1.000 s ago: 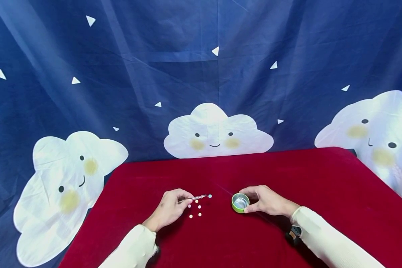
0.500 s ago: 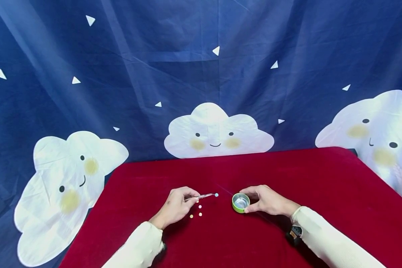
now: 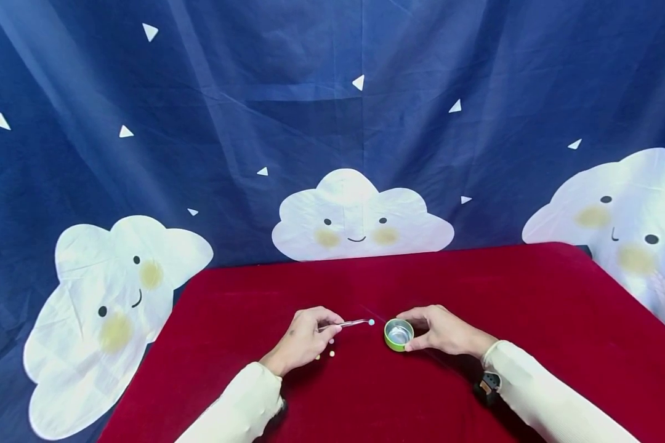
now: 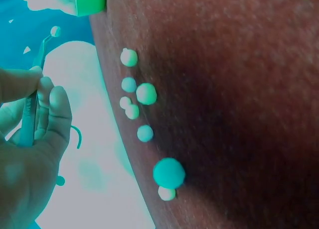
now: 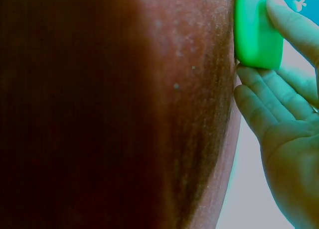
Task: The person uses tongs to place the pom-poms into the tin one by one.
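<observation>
While R hand (image 3: 446, 333) grips green tin (image 3: 393, 346), L hand (image 3: 304, 338) pinches tweezers (image 3: 354, 323) w/ pale-blue bead (image 3: 371, 322) at tip. Bead nearer tin vs. 1 s ago, just outside rim; carry appears well along.

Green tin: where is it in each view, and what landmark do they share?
Head: green tin right of centre, below mid-height, held by the right hand.
Left wrist: green tin at the top edge, left of centre, cut off.
Right wrist: green tin at upper right.
Shared landmark: red cloth, brownish in both wrist views.
</observation>
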`<state>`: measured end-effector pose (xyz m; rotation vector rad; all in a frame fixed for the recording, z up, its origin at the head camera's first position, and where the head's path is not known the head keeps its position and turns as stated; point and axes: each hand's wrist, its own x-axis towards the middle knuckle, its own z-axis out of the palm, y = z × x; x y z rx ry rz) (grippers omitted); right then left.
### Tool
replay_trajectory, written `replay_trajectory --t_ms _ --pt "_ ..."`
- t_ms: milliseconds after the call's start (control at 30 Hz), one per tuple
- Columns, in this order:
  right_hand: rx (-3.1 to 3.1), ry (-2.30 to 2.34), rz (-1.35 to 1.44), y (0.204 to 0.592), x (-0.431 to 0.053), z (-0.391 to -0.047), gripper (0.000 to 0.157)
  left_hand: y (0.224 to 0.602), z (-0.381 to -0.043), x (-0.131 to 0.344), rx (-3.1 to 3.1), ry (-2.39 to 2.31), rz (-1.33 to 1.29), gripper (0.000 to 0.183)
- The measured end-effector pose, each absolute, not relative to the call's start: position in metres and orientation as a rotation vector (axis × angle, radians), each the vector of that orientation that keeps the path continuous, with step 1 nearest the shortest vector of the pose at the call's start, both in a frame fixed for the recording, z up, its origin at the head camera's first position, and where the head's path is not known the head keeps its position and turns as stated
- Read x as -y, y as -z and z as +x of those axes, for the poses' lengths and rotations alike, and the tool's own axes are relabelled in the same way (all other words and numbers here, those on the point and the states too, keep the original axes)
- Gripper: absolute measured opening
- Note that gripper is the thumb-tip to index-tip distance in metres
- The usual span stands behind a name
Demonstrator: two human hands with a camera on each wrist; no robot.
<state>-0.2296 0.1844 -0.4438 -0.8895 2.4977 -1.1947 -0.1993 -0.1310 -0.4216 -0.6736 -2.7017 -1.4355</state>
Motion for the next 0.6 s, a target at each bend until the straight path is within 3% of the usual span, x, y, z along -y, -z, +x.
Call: replay_trajectory --t_ms 600 --pt "-2.510 1.189 -0.911 0.444 -0.184 -0.229 0.054 0.427 -0.203 0.112 2.693 1.322 -0.759 0.010"
